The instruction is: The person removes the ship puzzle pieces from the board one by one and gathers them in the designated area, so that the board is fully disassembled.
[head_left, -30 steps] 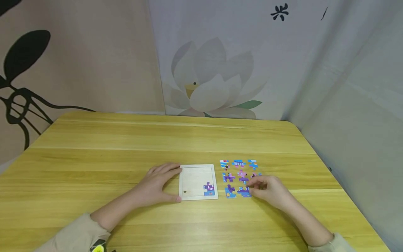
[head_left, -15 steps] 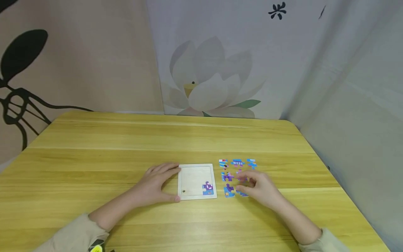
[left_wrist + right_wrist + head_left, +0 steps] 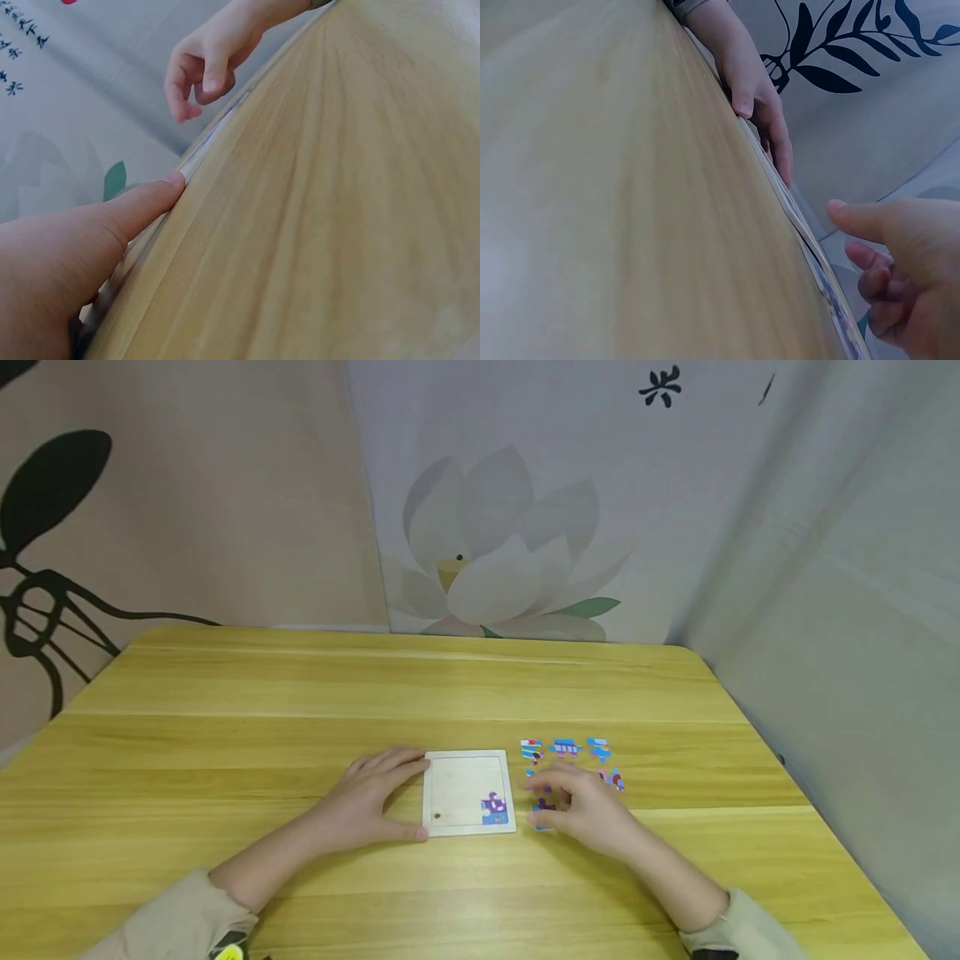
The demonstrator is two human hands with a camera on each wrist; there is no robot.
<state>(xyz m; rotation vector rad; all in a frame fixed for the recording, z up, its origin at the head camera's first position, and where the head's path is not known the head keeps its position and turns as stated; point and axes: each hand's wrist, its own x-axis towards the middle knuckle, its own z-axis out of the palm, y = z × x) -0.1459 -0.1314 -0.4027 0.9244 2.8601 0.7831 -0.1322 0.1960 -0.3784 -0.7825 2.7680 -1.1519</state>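
A square pale wooden puzzle tray (image 3: 459, 783) lies on the table with one purple-and-blue jigsaw piece (image 3: 495, 811) in its near right corner. My left hand (image 3: 367, 802) rests at the tray's left side, thumb at the near corner and a finger at the far corner. To the right of the tray are several loose jigsaw pieces (image 3: 566, 747) in blue, pink and purple. Over the nearer ones hovers my right hand (image 3: 596, 814), thumb and forefinger apart. In the right wrist view its other fingers (image 3: 885, 289) bend loosely, and nothing shows between them. The hand hides some pieces.
The wooden table (image 3: 300, 685) reaches back to a curtain (image 3: 525, 527) printed with a flower. Another pale curtain (image 3: 847, 635) hangs along the right edge. A jigsaw piece (image 3: 612, 779) lies right of my right hand.
My right hand has moved left across the loose pieces, from their right side towards the tray. It covers different pieces now. The left hand stays at the tray's edge.
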